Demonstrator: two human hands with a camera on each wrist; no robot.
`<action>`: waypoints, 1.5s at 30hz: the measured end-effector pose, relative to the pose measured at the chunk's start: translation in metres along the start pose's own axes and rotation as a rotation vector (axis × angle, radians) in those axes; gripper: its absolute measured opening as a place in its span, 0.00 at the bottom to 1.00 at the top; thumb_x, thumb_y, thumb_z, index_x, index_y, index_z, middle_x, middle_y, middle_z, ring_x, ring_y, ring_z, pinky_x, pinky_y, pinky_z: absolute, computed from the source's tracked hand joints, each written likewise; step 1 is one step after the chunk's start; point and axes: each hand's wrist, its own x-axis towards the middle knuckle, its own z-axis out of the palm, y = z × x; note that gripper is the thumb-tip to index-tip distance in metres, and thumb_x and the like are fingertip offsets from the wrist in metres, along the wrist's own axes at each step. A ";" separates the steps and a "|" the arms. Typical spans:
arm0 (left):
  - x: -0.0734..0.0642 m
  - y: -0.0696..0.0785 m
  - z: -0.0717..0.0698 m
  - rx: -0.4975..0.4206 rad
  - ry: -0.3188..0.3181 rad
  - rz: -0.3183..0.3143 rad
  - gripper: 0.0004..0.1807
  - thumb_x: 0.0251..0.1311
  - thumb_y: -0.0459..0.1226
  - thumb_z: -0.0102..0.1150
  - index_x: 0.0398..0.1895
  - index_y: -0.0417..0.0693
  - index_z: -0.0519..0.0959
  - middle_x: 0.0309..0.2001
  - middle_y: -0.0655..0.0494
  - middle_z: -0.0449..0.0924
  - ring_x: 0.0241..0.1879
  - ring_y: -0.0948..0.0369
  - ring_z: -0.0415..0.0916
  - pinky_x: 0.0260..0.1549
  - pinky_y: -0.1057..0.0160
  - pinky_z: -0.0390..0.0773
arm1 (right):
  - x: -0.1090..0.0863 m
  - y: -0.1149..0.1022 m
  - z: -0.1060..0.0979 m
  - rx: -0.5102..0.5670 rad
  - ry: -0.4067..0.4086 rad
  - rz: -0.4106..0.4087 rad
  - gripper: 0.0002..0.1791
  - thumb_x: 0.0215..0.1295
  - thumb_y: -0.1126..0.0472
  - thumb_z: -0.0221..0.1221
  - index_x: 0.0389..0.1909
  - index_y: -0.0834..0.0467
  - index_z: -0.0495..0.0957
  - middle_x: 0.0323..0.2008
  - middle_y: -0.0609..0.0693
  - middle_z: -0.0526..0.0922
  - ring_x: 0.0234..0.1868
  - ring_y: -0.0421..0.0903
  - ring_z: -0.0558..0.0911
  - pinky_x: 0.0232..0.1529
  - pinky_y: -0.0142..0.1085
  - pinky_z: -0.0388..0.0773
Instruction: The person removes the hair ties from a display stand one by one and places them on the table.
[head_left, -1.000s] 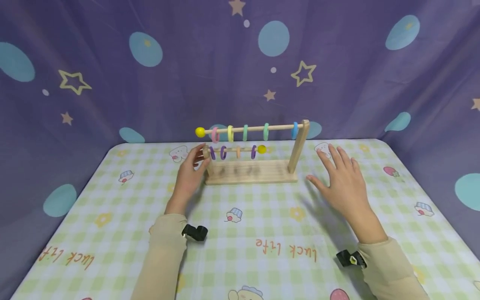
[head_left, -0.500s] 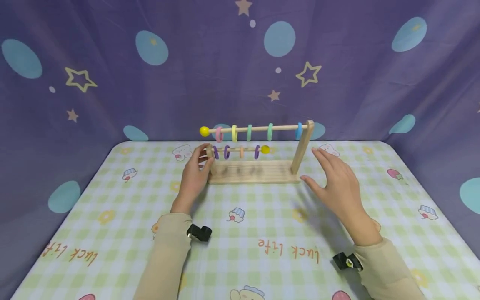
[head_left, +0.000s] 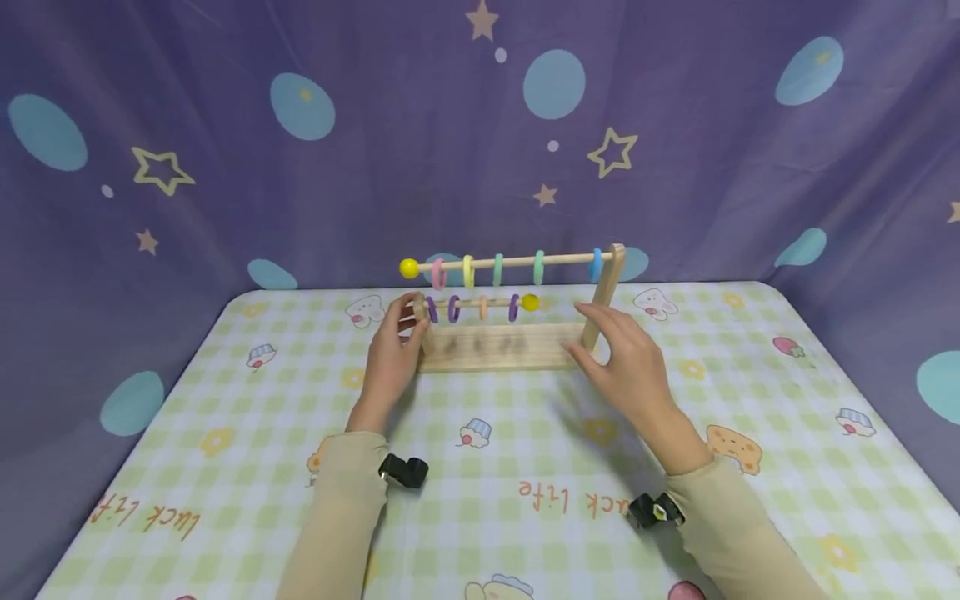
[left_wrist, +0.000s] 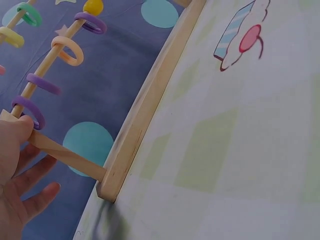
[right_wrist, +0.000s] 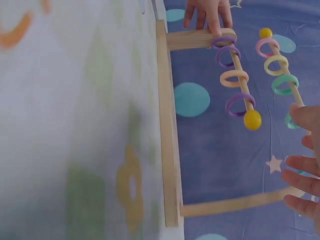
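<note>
A wooden ring stand (head_left: 495, 350) stands towards the back of the table. On its upper rod (head_left: 570, 260) hang a pink ring, a yellow ring (head_left: 468, 272), two green rings and a blue ring (head_left: 596, 267), with a yellow ball (head_left: 408, 268) at the left end. Purple rings and a peach ring (left_wrist: 72, 54) hang from the shorter lower rod, which ends in another yellow ball (right_wrist: 252, 120). My left hand (head_left: 392, 354) grips the top of the short left post, thumb in front. My right hand (head_left: 633, 367), fingers apart and holding nothing, is in front of the tall right post (head_left: 609, 279).
A green-and-white checked cloth (head_left: 435, 475) with printed cupcakes and lettering covers the table. Right behind the table hangs a purple curtain (head_left: 360, 183) with stars and blue spots. A small black camera (head_left: 405, 472) sits on each wrist.
My right hand has moved left from beside the stand to in front of its right post, fingers drawing closer together. My left hand keeps its hold on the left post.
</note>
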 end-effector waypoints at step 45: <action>0.001 0.002 -0.001 0.010 -0.012 -0.016 0.27 0.73 0.38 0.52 0.73 0.49 0.62 0.63 0.42 0.71 0.60 0.48 0.72 0.55 0.50 0.74 | 0.022 -0.025 0.094 0.421 0.068 0.345 0.11 0.61 0.65 0.69 0.42 0.65 0.85 0.36 0.57 0.88 0.31 0.51 0.85 0.37 0.40 0.83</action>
